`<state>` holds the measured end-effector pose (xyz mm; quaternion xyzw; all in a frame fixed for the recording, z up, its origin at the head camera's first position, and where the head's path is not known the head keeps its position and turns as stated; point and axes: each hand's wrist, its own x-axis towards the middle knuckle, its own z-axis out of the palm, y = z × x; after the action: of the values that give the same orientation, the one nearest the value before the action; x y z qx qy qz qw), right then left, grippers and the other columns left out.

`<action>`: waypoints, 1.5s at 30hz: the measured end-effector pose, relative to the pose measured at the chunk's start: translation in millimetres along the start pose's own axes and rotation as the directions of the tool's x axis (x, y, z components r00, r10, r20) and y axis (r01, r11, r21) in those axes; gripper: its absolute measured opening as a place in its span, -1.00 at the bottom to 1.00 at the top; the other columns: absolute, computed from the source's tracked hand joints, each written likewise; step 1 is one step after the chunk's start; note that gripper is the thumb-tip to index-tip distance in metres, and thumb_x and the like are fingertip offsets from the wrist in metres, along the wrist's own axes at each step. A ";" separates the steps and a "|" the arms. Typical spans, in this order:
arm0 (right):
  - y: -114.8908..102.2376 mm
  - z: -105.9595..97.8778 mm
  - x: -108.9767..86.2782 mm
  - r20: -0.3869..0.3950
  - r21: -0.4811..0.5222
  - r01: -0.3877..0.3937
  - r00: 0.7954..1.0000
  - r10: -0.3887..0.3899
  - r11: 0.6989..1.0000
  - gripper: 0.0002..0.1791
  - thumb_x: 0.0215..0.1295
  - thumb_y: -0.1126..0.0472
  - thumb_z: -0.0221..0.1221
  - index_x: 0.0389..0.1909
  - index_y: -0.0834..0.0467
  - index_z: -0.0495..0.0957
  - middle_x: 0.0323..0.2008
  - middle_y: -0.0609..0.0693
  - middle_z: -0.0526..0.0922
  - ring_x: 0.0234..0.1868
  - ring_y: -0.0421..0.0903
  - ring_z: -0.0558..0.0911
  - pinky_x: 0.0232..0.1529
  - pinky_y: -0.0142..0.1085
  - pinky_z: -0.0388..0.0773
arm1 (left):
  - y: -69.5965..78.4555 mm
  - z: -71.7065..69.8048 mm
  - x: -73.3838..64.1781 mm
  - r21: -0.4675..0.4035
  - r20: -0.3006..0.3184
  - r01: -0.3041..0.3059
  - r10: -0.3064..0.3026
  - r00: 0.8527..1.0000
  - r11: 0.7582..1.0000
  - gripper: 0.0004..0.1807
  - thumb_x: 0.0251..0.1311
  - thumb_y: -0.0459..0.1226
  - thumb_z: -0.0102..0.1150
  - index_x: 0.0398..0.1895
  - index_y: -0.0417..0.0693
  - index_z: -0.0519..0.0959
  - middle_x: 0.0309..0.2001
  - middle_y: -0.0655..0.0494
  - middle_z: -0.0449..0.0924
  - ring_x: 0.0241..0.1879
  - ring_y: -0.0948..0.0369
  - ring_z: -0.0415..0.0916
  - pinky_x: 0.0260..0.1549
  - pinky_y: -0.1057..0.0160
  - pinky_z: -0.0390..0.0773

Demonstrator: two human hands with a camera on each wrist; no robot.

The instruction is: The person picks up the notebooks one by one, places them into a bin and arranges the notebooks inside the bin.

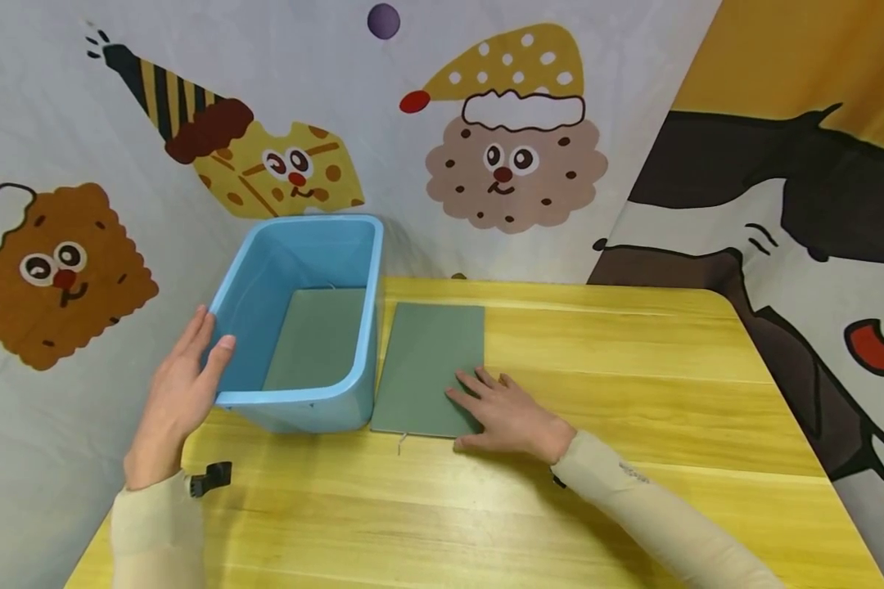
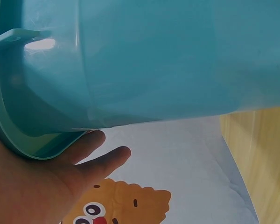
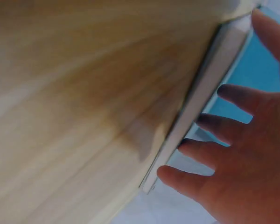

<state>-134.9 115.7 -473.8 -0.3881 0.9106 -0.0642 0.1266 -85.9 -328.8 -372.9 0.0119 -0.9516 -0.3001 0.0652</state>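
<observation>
In the head view, a light blue plastic bin (image 1: pixel 305 397) stands upright on the left. My left hand (image 1: pixel 180 384) rests at its near left corner, thumb over the rim and fairly straight fingers along the outer side. Inside the bin lies a flat grey-green book (image 1: pixel 322 335) with a thin ribbon at its far end. A similar grey-green book (image 1: pixel 429 368) lies closed on the table, right of the bin, its ribbon poking out at the near edge. Over its right side my right hand (image 1: pixel 511 417) spreads its fingers. The right wrist view shows this book's pale page edge (image 3: pixel 203 86) by the fingertips.
The yellow wooden table (image 1: pixel 633 393) extends to the right and toward me. Behind it hangs a pale cloth (image 1: pixel 390 147) printed with cartoon biscuits, and a yellow-and-black patterned cloth (image 1: pixel 781 204) hangs on the right. A black strap end (image 1: pixel 212 478) sticks out at the left wrist.
</observation>
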 end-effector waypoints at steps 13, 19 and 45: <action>2.7 1.3 -1.3 -0.023 -0.113 0.063 0.998 -0.066 0.992 -0.15 0.41 -0.29 0.22 0.55 0.11 0.33 0.55 0.27 0.23 0.50 0.38 0.27 0.32 0.21 0.42 | -2.0 0.2 -0.3 0.004 0.000 -0.015 0.015 1.000 1.000 -0.20 0.66 0.10 -0.34 0.65 -0.27 -0.11 0.68 -0.11 -0.30 0.58 -0.36 -0.22 0.40 -0.49 -0.15; 19.8 1.0 -15.5 -0.053 -0.096 0.038 0.998 -0.043 0.995 -0.19 0.37 -0.21 0.26 0.53 0.10 0.37 0.54 0.24 0.27 0.48 0.37 0.30 0.27 0.26 0.44 | 0.8 -2.9 3.3 -0.013 -0.015 -0.029 0.029 0.999 0.999 -0.22 0.66 0.08 -0.31 0.65 -0.27 -0.11 0.69 -0.10 -0.29 0.58 -0.34 -0.23 0.43 -0.46 -0.16; 78.1 -5.2 -85.7 -0.105 0.157 -0.155 0.979 0.173 0.975 -0.15 0.43 -0.40 0.08 0.41 0.20 0.50 0.51 0.26 0.31 0.48 0.38 0.29 0.27 0.29 0.43 | 2.3 3.2 0.2 -0.003 -0.010 -0.001 0.001 1.000 1.000 -0.24 0.67 0.04 -0.31 0.66 -0.23 -0.15 0.68 -0.14 -0.30 0.59 -0.35 -0.27 0.43 -0.46 -0.22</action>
<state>-133.1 231.7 -470.1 -0.2967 0.9381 -0.1440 0.1058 -86.5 -325.1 -374.2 0.0131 -0.9507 -0.3017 0.0703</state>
